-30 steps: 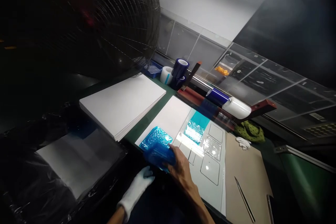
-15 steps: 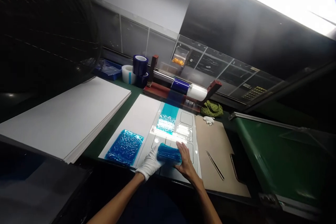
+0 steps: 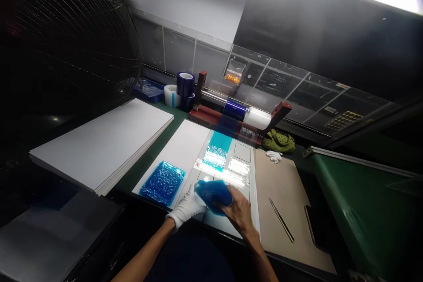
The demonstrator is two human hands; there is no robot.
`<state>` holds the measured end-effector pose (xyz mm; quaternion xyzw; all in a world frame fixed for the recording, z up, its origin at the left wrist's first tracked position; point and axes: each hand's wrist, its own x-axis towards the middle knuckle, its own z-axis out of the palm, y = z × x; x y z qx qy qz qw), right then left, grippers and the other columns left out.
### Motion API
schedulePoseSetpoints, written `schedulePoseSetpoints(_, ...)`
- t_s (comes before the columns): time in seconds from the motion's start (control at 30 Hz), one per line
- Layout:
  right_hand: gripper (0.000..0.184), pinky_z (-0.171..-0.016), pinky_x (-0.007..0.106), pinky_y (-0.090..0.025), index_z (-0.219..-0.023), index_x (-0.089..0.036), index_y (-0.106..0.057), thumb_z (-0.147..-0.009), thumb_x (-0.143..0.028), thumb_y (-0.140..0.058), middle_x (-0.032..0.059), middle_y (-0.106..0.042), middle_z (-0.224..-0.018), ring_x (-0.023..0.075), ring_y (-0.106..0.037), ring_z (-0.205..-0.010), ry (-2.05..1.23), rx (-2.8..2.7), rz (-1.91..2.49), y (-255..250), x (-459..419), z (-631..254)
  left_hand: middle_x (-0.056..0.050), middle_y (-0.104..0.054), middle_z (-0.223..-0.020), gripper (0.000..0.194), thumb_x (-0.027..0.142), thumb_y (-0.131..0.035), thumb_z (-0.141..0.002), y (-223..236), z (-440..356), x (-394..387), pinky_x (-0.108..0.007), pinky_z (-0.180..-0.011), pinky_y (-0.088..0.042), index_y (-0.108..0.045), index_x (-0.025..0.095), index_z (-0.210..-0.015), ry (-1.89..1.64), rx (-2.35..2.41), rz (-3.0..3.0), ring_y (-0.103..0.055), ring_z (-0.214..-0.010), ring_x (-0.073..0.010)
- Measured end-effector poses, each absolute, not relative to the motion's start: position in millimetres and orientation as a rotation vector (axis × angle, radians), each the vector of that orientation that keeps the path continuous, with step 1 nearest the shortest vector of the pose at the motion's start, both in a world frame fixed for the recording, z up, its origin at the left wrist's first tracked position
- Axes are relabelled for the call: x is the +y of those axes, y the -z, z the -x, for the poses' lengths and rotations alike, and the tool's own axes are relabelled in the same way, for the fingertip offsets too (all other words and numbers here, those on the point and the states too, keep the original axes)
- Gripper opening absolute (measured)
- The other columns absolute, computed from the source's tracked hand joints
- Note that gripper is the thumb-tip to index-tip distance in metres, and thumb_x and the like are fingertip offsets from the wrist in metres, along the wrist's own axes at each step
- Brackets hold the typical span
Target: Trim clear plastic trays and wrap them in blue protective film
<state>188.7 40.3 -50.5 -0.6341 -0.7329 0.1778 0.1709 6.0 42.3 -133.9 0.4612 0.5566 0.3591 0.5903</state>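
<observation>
A stack of blue film sheets (image 3: pixel 214 194) is held up between both hands over the front of the marked white sheet (image 3: pixel 244 211). My left hand (image 3: pixel 187 207), in a white glove, is closed on the stack's left end. Bare fingers of my right hand (image 3: pixel 240 208) wrap round its right end. Left of my hands, a crinkled blue pile of film (image 3: pixel 163 181) lies on white paper. Beyond the held stack, a strip of blue film (image 3: pixel 218 147) runs down from the blue roll (image 3: pixel 235 108). Beside that strip lies a clear film piece (image 3: pixel 239 169).
Tweezers (image 3: pixel 280 219) and a dark phone (image 3: pixel 315 227) lie to the right by brown board (image 3: pixel 269 176). A large paper stack (image 3: pixel 109 141) stands left, below a fan (image 3: pixel 82 31). Tape rolls (image 3: pixel 185 83) and the red-brown roll holder (image 3: pixel 211 119) stand behind; a green conveyor belt (image 3: pixel 357 202) is right.
The held blue stack has tilted and turned, showing more of its broad face. My right fingers have curled over its right end. The whole view has shifted slightly.
</observation>
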Motion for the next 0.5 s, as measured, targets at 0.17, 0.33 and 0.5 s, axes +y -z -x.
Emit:
schedulePoseSetpoints(0.17, 0.035, -0.067, 0.030, -0.040, -0.098, -0.023, -0.058, -0.068, -0.033, -0.073, 0.0063, -0.065, -0.091, 0.0243, -0.060, -0.084, -0.170, -2.617, 1.848, 41, 59, -181, -0.019, -0.035, -0.142, 0.107, 0.023, -0.076, -0.049, 138, 10, 32, -0.038, -0.110, -0.025, -0.021, 0.014, -0.141, -0.776, 1.427, -1.081, -0.030, -0.134, -0.0292)
schedulePoseSetpoints(0.33, 0.039, -0.066, 0.030, -0.041, -0.106, -0.023, -0.057, -0.069, -0.024, -0.070, 0.0059, -0.067, -0.093, 0.0249, -0.062, -0.086, -0.362, -2.600, 1.857, 58, 65, -181, -0.020, -0.032, -0.144, 0.112, 0.022, -0.077, -0.048, 141, 10, 33, -0.039, -0.110, -0.024, -0.018, 0.013, -0.142, -0.783, 1.430, -1.090, -0.028, -0.135, -0.0301)
schedulePoseSetpoints(0.5, 0.039, -0.070, 0.028, -0.047, -0.111, -0.022, -0.055, -0.073, -0.028, -0.064, 0.0028, -0.067, -0.093, 0.0198, -0.062, -0.082, -0.986, -1.934, 1.542, 49, 54, -214, -0.012, -0.047, -0.136, 0.099, 0.030, -0.076, -0.057, 113, -2, 40, -0.035, -0.105, -0.035, -0.025, 0.021, -0.142, -0.835, 1.266, -1.141, -0.044, -0.126, -0.0256)
